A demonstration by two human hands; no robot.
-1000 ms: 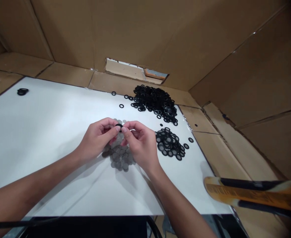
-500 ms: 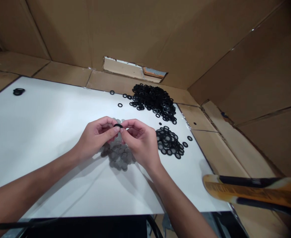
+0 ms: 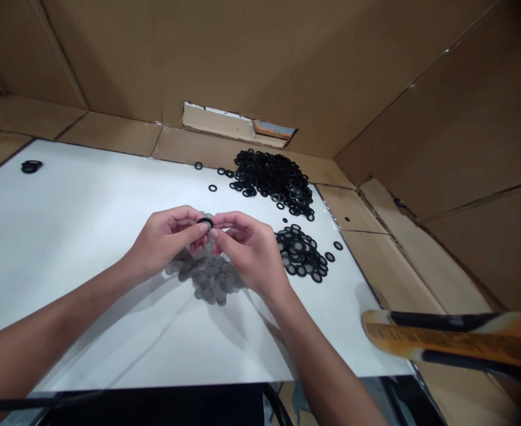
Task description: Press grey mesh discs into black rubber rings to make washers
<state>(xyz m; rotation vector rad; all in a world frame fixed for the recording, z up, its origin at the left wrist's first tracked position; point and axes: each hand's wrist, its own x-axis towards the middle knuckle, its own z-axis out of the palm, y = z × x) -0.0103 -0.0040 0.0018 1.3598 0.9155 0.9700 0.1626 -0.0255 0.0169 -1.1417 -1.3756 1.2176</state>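
Over the middle of the white board (image 3: 109, 331), my left hand (image 3: 165, 239) pinches a black rubber ring (image 3: 205, 220) between thumb and fingertips. My right hand (image 3: 254, 251) is closed at the ring's right edge, thumb and fingertips against it. The ring is tilted, and fingers partly cover it. Beneath both hands lies a pile of small round grey discs (image 3: 216, 281), partly hidden by them. Beside my right wrist is a heap of black rings with grey centres (image 3: 302, 251).
A large heap of black rings (image 3: 272, 177) sits at the board's back right, with loose rings near it. A small dark cluster (image 3: 31, 166) lies far left. Cardboard walls (image 3: 243, 59) enclose the board. A yellow and black object (image 3: 442, 337) juts in from the right.
The ring now faces the camera more, showing its opening, where before it looked nearly edge-on. The fingertips have shifted slightly on it. The whole view has moved a little.
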